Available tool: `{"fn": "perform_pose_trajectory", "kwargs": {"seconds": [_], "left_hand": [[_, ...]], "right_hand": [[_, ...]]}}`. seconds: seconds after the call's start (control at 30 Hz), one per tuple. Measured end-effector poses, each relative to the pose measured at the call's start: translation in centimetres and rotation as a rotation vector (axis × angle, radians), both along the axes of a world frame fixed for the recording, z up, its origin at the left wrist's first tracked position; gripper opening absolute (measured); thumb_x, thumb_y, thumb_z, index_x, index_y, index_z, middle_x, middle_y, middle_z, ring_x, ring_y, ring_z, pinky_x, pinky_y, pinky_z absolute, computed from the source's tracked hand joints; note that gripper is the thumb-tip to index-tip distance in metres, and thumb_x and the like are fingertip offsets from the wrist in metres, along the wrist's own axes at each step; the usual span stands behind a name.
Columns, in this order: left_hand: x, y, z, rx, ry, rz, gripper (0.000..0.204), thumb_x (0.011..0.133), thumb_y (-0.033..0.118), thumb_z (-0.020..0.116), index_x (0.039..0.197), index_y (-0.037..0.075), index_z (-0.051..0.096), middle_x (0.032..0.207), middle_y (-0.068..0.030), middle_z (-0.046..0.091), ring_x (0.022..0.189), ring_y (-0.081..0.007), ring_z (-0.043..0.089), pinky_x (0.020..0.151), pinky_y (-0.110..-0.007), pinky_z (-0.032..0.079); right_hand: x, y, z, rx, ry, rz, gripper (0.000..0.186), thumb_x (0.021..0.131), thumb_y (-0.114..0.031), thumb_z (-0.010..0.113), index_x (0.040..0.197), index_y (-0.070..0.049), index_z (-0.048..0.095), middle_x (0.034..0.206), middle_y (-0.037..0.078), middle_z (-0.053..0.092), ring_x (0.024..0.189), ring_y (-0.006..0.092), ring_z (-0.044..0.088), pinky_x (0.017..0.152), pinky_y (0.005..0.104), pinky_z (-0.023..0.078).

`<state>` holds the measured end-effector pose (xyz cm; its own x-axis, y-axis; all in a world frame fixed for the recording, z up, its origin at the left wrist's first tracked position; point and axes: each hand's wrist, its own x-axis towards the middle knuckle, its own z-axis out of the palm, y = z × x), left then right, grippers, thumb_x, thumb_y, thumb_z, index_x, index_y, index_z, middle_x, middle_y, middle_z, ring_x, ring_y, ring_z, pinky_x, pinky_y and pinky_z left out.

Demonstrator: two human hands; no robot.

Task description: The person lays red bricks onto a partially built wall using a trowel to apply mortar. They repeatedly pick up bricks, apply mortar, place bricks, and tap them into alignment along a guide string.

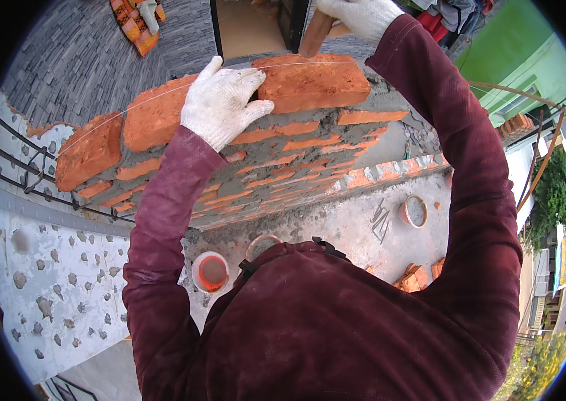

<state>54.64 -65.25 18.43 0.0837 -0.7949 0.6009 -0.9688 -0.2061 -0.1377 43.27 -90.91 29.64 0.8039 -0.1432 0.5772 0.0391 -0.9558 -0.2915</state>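
Observation:
A row of orange bricks (313, 87) lies along the top of a mortared brick wall (276, 167), with a thin white string stretched across it. My left hand (219, 103), in a white knit glove, rests with fingers apart at the left end of the right-hand brick, over the joint with the brick beside it. My gloved right hand (356, 17) grips a brown wooden piece (315, 37) upright, its lower end at the back edge of that brick. The upper part of the right hand is cut off by the frame.
Black railing bars (12, 154) flank the wall's left end. Below are an orange-lined bucket (213, 273), another bucket (414, 211), metal pieces (380, 220) and loose bricks (410, 277). A doorway (249, 27) stands behind the wall, a green wall (510, 60) at right.

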Motion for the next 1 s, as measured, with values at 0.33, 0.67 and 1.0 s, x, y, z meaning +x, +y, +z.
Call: {"fn": "perform_pose_trajectory", "kwargs": {"seconds": [0.33, 0.67, 1.0], "left_hand": [[0.3, 0.4, -0.2, 0.009, -0.064, 0.016, 0.058, 0.094, 0.053, 0.066, 0.131, 0.008, 0.069, 0.130, -0.0102, 0.071, 0.121, -0.0237, 0.066, 0.120, -0.047, 0.037], [0.1, 0.6, 0.2, 0.050, -0.020, 0.009, 0.054, 0.094, 0.047, 0.069, 0.133, 0.009, 0.068, 0.134, -0.0105, 0.069, 0.126, -0.0271, 0.063, 0.121, -0.051, 0.035], [-8.7, 4.8, 1.2, -0.122, 0.295, 0.022, 0.033, 0.088, 0.017, 0.075, 0.120, 0.009, 0.076, 0.123, -0.0089, 0.074, 0.121, -0.0271, 0.067, 0.117, -0.048, 0.042]], "right_hand": [[0.0, 2.0, 0.9, 0.121, 0.094, -0.020, 0.027, 0.095, -0.023, 0.064, 0.103, 0.002, 0.067, 0.084, 0.010, 0.068, 0.082, 0.0186, 0.067, 0.073, 0.0367, 0.053], [-4.8, 4.8, 3.2, 0.405, -0.291, 0.027, 0.027, 0.101, -0.027, 0.062, 0.099, -0.001, 0.068, 0.088, 0.012, 0.072, 0.076, 0.0194, 0.066, 0.070, 0.0313, 0.053], [-26.9, 1.8, -11.6, 0.961, -0.057, -0.173, 0.030, 0.094, -0.026, 0.064, 0.103, 0.002, 0.067, 0.077, 0.006, 0.065, 0.061, 0.0140, 0.058, 0.058, 0.0273, 0.044]]}}
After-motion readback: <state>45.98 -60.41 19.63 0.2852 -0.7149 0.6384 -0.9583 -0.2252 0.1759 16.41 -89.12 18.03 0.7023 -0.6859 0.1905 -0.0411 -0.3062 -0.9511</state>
